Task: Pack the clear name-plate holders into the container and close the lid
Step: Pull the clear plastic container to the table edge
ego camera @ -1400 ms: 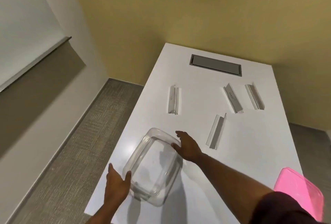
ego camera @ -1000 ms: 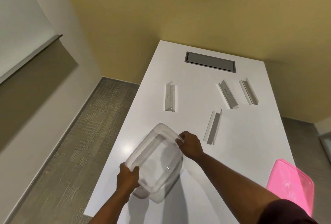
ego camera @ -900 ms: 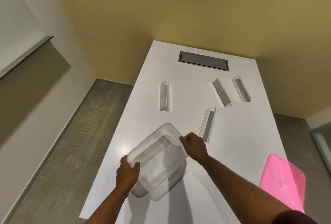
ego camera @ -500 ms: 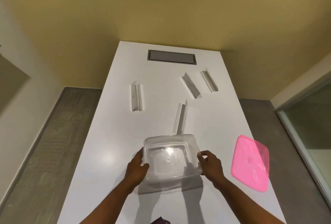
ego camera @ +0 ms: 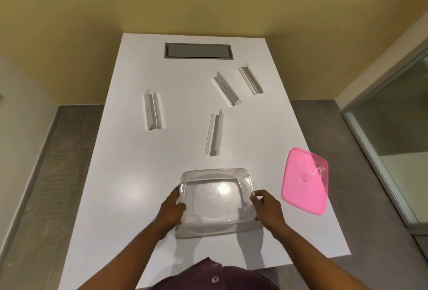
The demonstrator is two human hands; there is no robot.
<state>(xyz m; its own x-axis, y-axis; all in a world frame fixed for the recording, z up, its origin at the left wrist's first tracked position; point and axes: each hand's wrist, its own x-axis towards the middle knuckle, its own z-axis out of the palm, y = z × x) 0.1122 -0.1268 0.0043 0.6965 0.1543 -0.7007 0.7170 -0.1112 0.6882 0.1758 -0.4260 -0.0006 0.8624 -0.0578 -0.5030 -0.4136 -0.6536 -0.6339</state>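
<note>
Left hand (ego camera: pixel 170 211) and right hand (ego camera: pixel 266 208) forward, fingers curled in grip, arms outstretched.

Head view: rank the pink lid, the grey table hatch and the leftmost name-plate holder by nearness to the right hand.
1. Pink lid: just right of the right hand.
2. Leftmost name-plate holder: far-left, mid-table.
3. Grey table hatch: at the table's far end.

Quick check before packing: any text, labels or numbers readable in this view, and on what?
Nothing can be read for certain.
Name-plate holder right of centre: a short dark print along its face, too small and blurred to read.
Left name-plate holder: a faint mark, unreadable.
Other two holders, clear container, pink lid, white table: no text visible.
</note>
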